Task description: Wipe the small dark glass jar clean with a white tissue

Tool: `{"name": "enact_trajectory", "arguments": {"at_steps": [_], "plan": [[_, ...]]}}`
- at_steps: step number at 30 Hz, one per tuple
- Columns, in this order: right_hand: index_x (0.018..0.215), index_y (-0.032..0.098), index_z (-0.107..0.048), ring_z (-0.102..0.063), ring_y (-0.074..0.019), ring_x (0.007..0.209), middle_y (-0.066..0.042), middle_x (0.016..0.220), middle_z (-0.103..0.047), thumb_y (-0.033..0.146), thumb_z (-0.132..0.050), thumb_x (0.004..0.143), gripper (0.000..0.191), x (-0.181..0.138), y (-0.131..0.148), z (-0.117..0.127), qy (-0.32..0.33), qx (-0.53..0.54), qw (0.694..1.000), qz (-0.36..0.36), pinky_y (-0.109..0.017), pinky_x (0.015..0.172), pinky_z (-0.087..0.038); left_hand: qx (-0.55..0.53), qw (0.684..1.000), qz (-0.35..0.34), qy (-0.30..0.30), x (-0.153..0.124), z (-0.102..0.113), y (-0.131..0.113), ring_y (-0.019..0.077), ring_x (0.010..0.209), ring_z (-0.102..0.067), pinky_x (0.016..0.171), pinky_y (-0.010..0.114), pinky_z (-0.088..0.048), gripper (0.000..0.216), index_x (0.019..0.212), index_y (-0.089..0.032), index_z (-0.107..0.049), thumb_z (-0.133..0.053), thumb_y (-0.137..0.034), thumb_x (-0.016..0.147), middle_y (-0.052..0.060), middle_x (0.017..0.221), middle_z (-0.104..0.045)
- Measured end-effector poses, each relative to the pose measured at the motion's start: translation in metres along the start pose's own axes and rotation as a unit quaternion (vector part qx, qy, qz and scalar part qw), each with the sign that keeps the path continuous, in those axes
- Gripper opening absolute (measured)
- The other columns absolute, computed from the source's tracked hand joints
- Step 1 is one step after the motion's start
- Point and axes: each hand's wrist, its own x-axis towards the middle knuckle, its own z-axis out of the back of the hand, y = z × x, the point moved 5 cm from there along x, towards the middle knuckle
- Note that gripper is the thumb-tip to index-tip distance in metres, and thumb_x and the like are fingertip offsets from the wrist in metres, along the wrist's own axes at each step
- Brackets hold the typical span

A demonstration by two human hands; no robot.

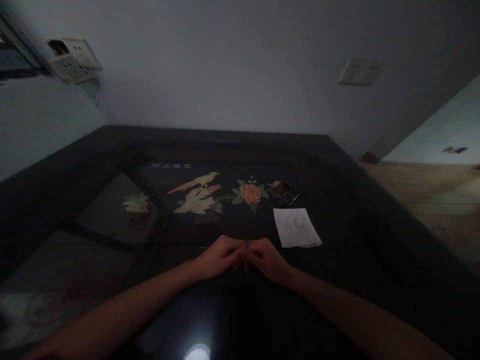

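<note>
Across most of the view a dark, glossy table is seen, set against a pale wall, with a strip of wooden floor shown at the right. Under the table's glass top an inlaid picture is laid out: a cream bird on the left and an orange flower with green leaves beside it.

Both bare forearms are stretched forward from the lower edge and are brought together at the middle of the table. The left hand and the right hand are rested on the glass, knuckles up, with the fingers curled in and the fingertips of the two hands pressed against each other. Whether anything is pinched between them cannot be told in the dim light.

A white sheet of paper is laid flat on the table, just beyond and to the right of the right hand, near it but not touched by it. A small round dark object is placed just behind the paper's far edge, beside the flower. A white wall socket is mounted on the wall at the upper right.
</note>
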Motion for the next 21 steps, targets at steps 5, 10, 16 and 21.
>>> {"name": "enact_trajectory", "arguments": {"at_steps": [5, 10, 16, 21], "plan": [[0.058, 0.017, -0.063, -0.063, -0.0141, 0.063, -0.004, 0.064, -0.067, 0.058, -0.039, 0.094, 0.060, -0.0012, -0.0005, -0.0001, -0.002, -0.006, 1.000, 0.001, -0.025, 0.065, -0.046, 0.000, 1.000, 0.005, 0.003, 0.0001, 0.0000, -0.0008, 0.0087, 0.052, -0.052, 0.053, 0.018, -0.039, 0.062, 0.071, -0.012, -0.063, -0.030, -0.060, 0.094, 0.000, 0.055, -0.055], [0.054, 0.017, -0.060, -0.065, -0.0155, 0.067, -0.004, 0.062, -0.066, 0.059, -0.039, 0.093, 0.061, -0.0012, 0.0019, 0.0001, -0.004, 0.003, 1.000, 0.000, -0.026, 0.069, -0.047, 0.001, 1.000, 0.006, 0.000, 0.0005, 0.0003, -0.0019, 0.0086, 0.052, -0.053, 0.054, 0.018, -0.039, 0.059, 0.069, -0.013, -0.062, -0.032, -0.057, 0.094, 0.000, 0.056, -0.055], [0.055, 0.018, -0.061, -0.063, -0.0147, 0.063, -0.004, 0.060, -0.065, 0.061, -0.038, 0.093, 0.061, -0.0010, 0.0043, 0.0006, -0.003, 0.002, 1.000, 0.005, -0.026, 0.070, -0.048, 0.002, 1.000, 0.010, -0.001, 0.0009, 0.0002, -0.0020, 0.0089, 0.053, -0.053, 0.056, 0.018, -0.040, 0.060, 0.068, -0.013, -0.061, -0.032, -0.058, 0.094, 0.000, 0.056, -0.055], [0.058, 0.018, -0.062, -0.064, -0.0149, 0.065, -0.005, 0.066, -0.068, 0.064, -0.036, 0.091, 0.063, -0.0012, 0.0050, 0.0007, 0.003, 0.003, 1.000, -0.004, -0.025, 0.067, -0.047, 0.010, 1.000, 0.012, -0.001, 0.0007, 0.0002, -0.0025, 0.0093, 0.052, -0.053, 0.054, 0.019, -0.039, 0.062, 0.068, -0.013, -0.060, -0.030, -0.061, 0.093, 0.000, 0.055, -0.054]]}}
